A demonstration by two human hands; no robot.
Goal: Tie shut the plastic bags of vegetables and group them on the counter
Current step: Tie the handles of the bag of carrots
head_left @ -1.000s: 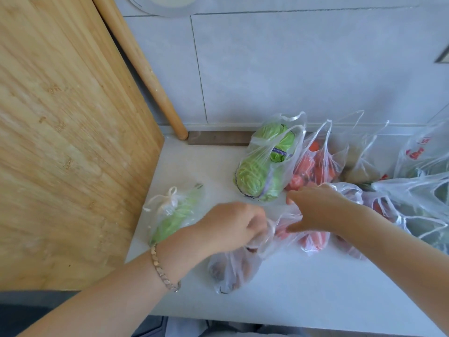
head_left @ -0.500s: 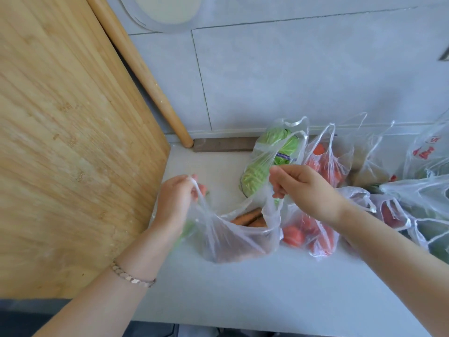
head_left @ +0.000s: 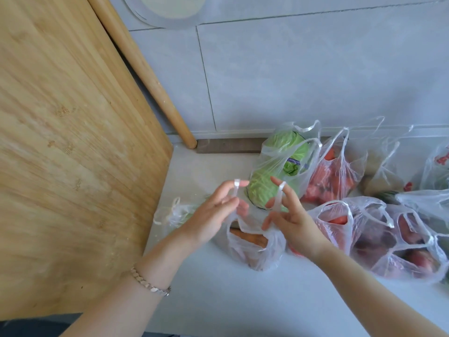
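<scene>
On the pale worktop (head_left: 218, 302), near its front edge, sits the carrot bag (head_left: 255, 251), not tied yet. A handle loop (head_left: 236, 190) hangs over one straight finger of each hand, left hand (head_left: 213, 215) and right hand (head_left: 294, 222), fingers spread. Tying seems just begun; next the loops must cross and pull tight.

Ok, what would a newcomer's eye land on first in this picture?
The left hand and right hand at centre, each with a handle of the carrot bag looped over a straight finger. Just behind them sits the green cabbage bag, and a big wooden board fills the left side.
</scene>
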